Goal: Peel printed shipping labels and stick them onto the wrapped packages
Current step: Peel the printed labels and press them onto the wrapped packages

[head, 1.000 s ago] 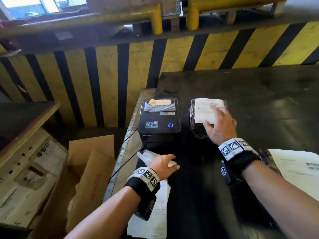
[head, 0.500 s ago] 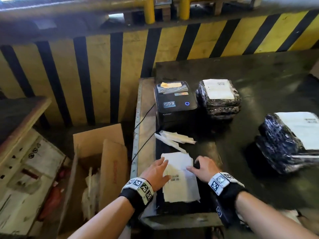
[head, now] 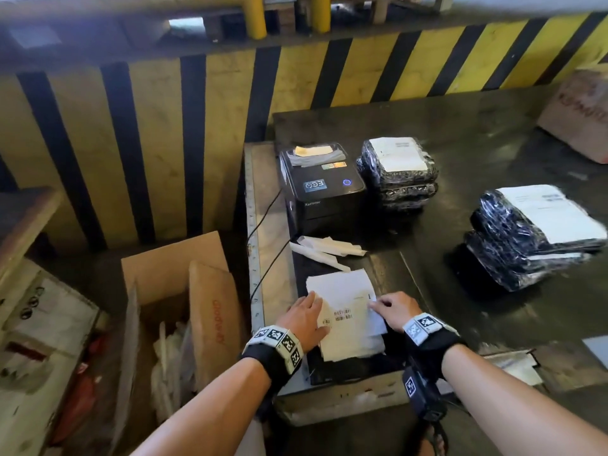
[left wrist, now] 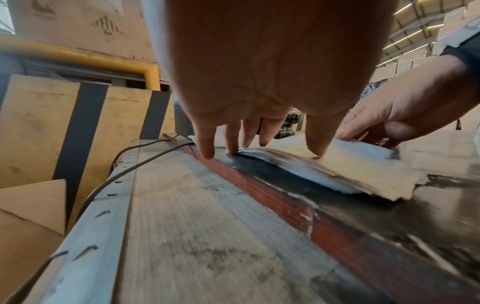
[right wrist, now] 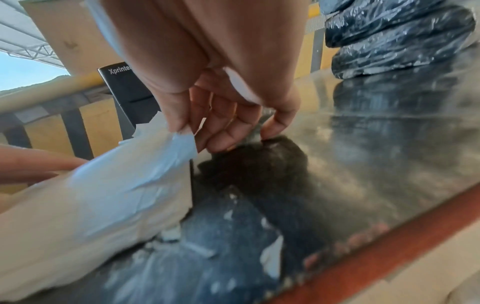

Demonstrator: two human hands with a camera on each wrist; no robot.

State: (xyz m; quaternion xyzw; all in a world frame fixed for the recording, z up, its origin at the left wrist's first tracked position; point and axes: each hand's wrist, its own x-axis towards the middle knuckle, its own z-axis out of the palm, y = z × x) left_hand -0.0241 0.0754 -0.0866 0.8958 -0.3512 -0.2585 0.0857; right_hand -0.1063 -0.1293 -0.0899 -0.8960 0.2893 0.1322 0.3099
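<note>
Our flat left hand (head: 304, 319) holds the label stack (head: 345, 319) down; our right hand (head: 393, 311) pinches a corner to peel next.

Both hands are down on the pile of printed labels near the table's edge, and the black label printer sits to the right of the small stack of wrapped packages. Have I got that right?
Nearly. The hands, left and right, are on the labels, but the head view shows the printer to the left of the small stack of packages, not the right.

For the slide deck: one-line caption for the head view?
Left hand steadies label stack while right hand lifts an edge.
</note>
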